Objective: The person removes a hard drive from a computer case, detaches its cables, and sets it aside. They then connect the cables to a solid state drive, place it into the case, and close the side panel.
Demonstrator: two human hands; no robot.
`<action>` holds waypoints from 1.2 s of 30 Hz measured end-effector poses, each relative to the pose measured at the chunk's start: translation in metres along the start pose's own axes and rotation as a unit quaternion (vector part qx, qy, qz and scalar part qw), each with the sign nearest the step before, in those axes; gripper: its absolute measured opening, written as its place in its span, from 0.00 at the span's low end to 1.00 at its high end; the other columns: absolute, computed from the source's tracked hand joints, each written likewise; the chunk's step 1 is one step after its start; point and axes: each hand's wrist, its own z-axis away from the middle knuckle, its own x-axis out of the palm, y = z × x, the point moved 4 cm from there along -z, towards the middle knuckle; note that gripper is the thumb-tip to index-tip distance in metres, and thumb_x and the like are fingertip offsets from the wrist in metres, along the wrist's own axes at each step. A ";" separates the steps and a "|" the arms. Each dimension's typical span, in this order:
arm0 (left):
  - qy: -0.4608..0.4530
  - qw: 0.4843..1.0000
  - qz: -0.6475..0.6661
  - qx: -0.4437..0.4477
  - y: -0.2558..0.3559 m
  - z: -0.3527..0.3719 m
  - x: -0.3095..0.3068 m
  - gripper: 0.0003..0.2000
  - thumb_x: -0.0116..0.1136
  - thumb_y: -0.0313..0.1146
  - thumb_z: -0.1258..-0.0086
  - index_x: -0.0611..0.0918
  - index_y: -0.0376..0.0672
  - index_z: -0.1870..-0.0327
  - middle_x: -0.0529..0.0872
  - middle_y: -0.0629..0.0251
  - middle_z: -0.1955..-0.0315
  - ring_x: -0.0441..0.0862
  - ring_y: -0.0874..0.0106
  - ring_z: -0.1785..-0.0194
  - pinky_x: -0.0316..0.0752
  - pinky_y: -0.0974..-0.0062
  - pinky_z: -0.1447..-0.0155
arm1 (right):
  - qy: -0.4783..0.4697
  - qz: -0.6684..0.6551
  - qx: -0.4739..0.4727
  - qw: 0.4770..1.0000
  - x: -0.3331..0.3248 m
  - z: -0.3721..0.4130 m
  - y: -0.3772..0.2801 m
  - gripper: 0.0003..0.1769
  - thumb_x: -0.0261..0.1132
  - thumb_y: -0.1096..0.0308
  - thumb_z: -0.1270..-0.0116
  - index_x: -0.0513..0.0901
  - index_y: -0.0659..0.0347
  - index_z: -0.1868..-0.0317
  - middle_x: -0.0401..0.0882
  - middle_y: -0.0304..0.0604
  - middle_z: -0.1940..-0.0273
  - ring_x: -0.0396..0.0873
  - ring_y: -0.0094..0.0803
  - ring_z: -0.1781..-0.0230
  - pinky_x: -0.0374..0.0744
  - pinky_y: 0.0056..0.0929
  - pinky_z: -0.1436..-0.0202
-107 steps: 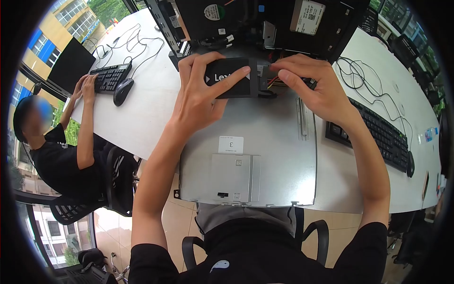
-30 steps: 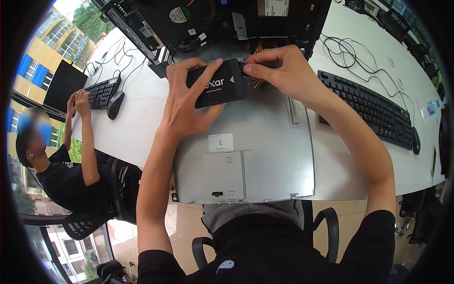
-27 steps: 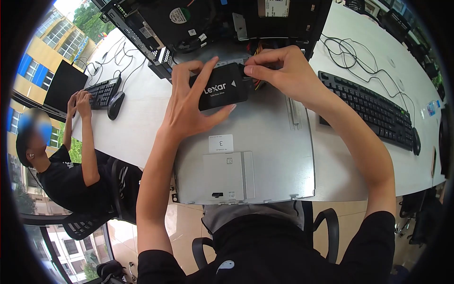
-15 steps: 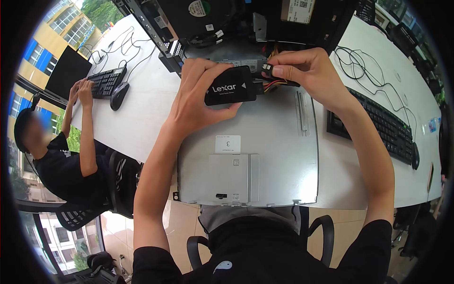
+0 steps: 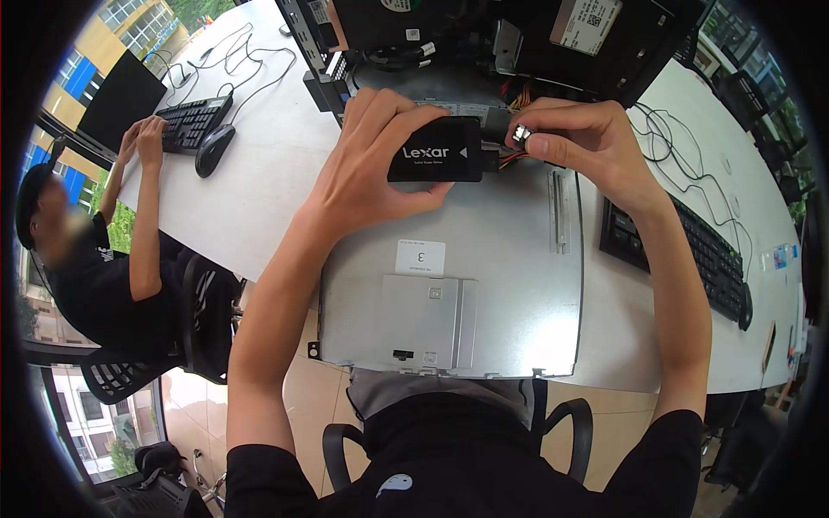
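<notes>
My left hand [image 5: 371, 164] is closed around a black Lexar solid state drive [image 5: 440, 168], label facing up, held above a grey metal panel [image 5: 363, 302]. A black power plug [image 5: 490, 161] with red and yellow wires sits at the drive's right end. Between thumb and fingertips, my right hand [image 5: 587, 147] pinches a small cable connector [image 5: 521, 135] with a shiny metal clip, just right of the drive. Beyond both hands stands an opened computer case [image 5: 466, 52] with coiled black cables and coloured wires inside.
A black keyboard [image 5: 691, 259] and mouse lie to the right with loose cables. On the left, a co-worker [image 5: 95, 242] sits with hands at another keyboard [image 5: 192, 125], beside a mouse [image 5: 214, 150] and a dark monitor [image 5: 121, 95]. The white table [image 5: 250, 198] ends near my body.
The view has shifted slightly. My right hand has turned the connector so its metal clip now shows. The drive stays in my left hand, a little flatter to view.
</notes>
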 end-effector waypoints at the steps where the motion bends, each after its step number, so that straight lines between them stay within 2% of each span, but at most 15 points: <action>1: -0.002 1.000 0.004 -0.004 0.000 0.000 0.000 0.38 0.88 0.33 0.54 0.86 0.42 0.36 0.82 0.61 0.50 0.77 0.56 0.45 0.75 0.59 0.38 | -0.007 0.005 -0.006 1.000 -0.001 0.001 -0.002 0.15 0.76 0.68 0.21 0.94 0.71 0.42 0.90 0.45 0.50 0.88 0.29 0.50 0.86 0.28 0.43; 8: -0.007 1.000 -0.003 -0.015 -0.001 0.002 -0.003 0.37 0.87 0.30 0.55 0.87 0.40 0.36 0.83 0.59 0.49 0.78 0.54 0.44 0.76 0.59 0.37 | -0.039 0.046 -0.050 0.997 -0.008 0.003 -0.004 0.16 0.70 0.67 0.17 0.92 0.70 0.41 0.91 0.47 0.48 0.85 0.32 0.46 0.82 0.32 0.38; 12: -0.001 1.000 -0.006 -0.007 -0.001 0.001 -0.003 0.37 0.87 0.30 0.56 0.87 0.40 0.37 0.83 0.58 0.49 0.78 0.54 0.44 0.76 0.59 0.37 | -0.028 0.023 -0.069 0.997 -0.008 0.003 0.001 0.16 0.69 0.67 0.17 0.93 0.70 0.41 0.92 0.49 0.48 0.88 0.34 0.46 0.83 0.33 0.36; 21: 0.016 1.000 0.016 -0.013 -0.002 0.003 -0.003 0.37 0.86 0.30 0.57 0.87 0.39 0.37 0.83 0.59 0.51 0.77 0.55 0.46 0.75 0.60 0.39 | -0.009 0.088 -0.103 0.991 -0.009 0.001 -0.005 0.14 0.67 0.70 0.17 0.93 0.70 0.43 0.93 0.49 0.49 0.89 0.36 0.46 0.85 0.34 0.36; 27: 0.014 0.999 0.031 -0.018 -0.003 0.002 -0.003 0.38 0.84 0.29 0.58 0.87 0.38 0.36 0.83 0.60 0.51 0.78 0.57 0.46 0.76 0.61 0.39 | 0.037 0.212 -0.124 0.969 0.005 0.003 -0.020 0.11 0.65 0.79 0.22 0.92 0.69 0.47 0.93 0.47 0.52 0.89 0.30 0.53 0.86 0.28 0.46; 30: 0.012 1.000 0.025 -0.006 -0.004 0.000 -0.004 0.39 0.84 0.29 0.58 0.87 0.38 0.36 0.84 0.59 0.51 0.79 0.57 0.47 0.78 0.62 0.41 | 0.073 0.220 -0.177 0.956 0.010 0.003 -0.024 0.10 0.65 0.81 0.24 0.92 0.69 0.48 0.92 0.46 0.55 0.88 0.30 0.58 0.85 0.28 0.51; 36: -0.011 0.999 0.043 -0.009 -0.004 -0.002 -0.004 0.38 0.84 0.29 0.56 0.87 0.35 0.36 0.87 0.56 0.52 0.82 0.59 0.49 0.80 0.66 0.46 | 0.086 0.247 -0.219 0.940 0.014 0.003 -0.027 0.09 0.69 0.79 0.26 0.92 0.70 0.50 0.92 0.47 0.58 0.87 0.32 0.63 0.84 0.28 0.56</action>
